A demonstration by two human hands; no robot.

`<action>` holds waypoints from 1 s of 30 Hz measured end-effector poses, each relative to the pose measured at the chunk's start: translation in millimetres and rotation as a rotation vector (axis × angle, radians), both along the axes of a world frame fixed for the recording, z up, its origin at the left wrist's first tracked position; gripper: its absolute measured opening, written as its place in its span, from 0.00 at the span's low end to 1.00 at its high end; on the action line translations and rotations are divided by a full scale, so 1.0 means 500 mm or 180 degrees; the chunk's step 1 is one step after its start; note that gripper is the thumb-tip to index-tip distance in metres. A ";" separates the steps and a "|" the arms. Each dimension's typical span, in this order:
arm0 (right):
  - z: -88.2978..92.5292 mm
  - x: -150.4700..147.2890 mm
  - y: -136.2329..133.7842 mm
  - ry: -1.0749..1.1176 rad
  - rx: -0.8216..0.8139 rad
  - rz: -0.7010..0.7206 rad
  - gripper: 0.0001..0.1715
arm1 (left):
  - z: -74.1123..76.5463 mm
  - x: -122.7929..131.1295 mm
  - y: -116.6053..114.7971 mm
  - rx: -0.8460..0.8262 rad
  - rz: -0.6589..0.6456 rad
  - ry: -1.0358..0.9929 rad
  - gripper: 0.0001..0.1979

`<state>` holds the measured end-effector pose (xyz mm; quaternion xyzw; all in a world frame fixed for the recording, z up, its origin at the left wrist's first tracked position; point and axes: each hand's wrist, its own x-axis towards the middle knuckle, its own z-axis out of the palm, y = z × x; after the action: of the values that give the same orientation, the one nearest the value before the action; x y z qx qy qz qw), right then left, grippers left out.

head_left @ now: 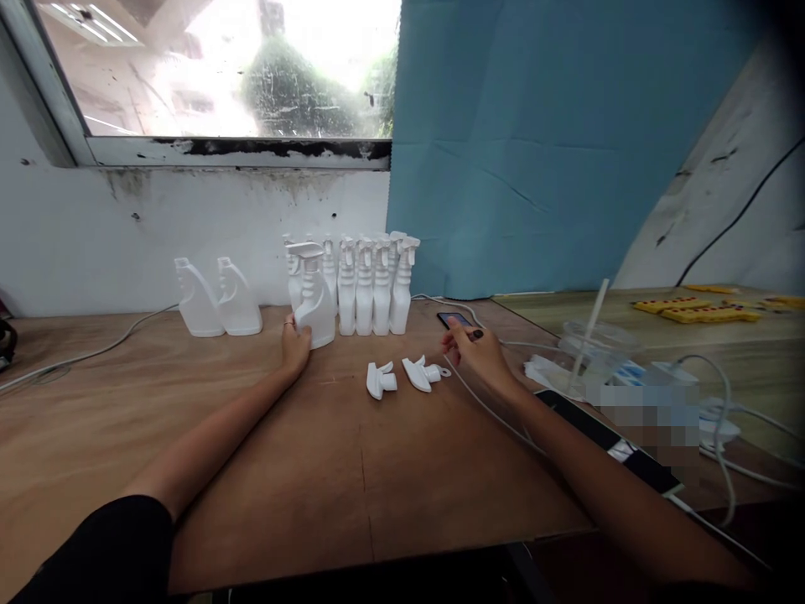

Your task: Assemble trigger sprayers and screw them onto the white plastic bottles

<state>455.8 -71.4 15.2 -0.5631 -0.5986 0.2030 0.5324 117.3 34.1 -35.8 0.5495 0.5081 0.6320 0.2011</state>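
Head view.
— What is clasped by the left grip (295,346)?
— A white spray bottle (313,300), stood upright on the tabletop (302,478), clasped at its base.
— And the right grip (479,354)?
— Released, nothing held. Two trigger heads (421,374) are laid just left of it, a phone (454,319) just beyond.

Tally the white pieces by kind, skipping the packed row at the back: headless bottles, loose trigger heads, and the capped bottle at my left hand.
Headless bottles: 2
Loose trigger heads: 2
Capped bottle at the left hand: 1
Total: 5
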 end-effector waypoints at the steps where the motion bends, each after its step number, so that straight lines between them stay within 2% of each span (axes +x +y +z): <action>1: 0.004 -0.002 -0.003 0.0022 0.0077 0.0104 0.33 | 0.001 -0.013 -0.024 0.0038 -0.0061 -0.0061 0.23; 5: 0.015 -0.023 -0.019 0.0322 0.0067 0.0613 0.25 | 0.008 -0.030 -0.122 0.0115 -0.0623 -0.0197 0.22; 8: 0.015 -0.051 -0.035 0.0761 -0.0202 0.1317 0.21 | 0.018 0.005 -0.185 -0.0058 -0.1136 -0.0228 0.19; 10: 0.013 -0.072 -0.047 0.1124 -0.0340 0.1833 0.23 | 0.030 0.037 -0.223 -0.0408 -0.1595 -0.0138 0.17; 12: 0.013 -0.091 -0.061 0.1492 -0.0391 0.2114 0.26 | 0.046 0.064 -0.258 -0.0765 -0.2042 0.0157 0.16; 15: 0.016 -0.110 -0.079 0.1974 -0.0378 0.1954 0.28 | 0.070 0.083 -0.305 -0.0915 -0.2328 0.0926 0.15; 18: 0.020 -0.121 -0.088 0.2341 -0.0386 0.1499 0.25 | 0.088 0.085 -0.336 -0.0698 -0.2203 0.1616 0.21; 22: 0.016 -0.128 -0.086 0.2463 -0.0489 0.1248 0.23 | 0.107 0.091 -0.357 0.0130 -0.2031 0.2349 0.46; 23: 0.014 -0.129 -0.085 0.2455 -0.0497 0.1233 0.23 | 0.112 0.094 -0.360 0.0221 -0.2027 0.2448 0.48; 27: 0.011 -0.126 -0.085 0.2360 -0.0469 0.1225 0.24 | 0.140 0.093 -0.362 -0.0001 -0.2179 0.2286 0.44; 30: 0.018 -0.116 -0.089 0.2275 -0.0517 0.1577 0.21 | 0.166 0.079 -0.352 -0.0540 -0.2831 0.1842 0.40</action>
<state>397.6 -116.1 24.1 -0.3370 -0.4759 0.5529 0.5952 156.6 -142.1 47.0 0.8452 0.3103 0.2653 0.3449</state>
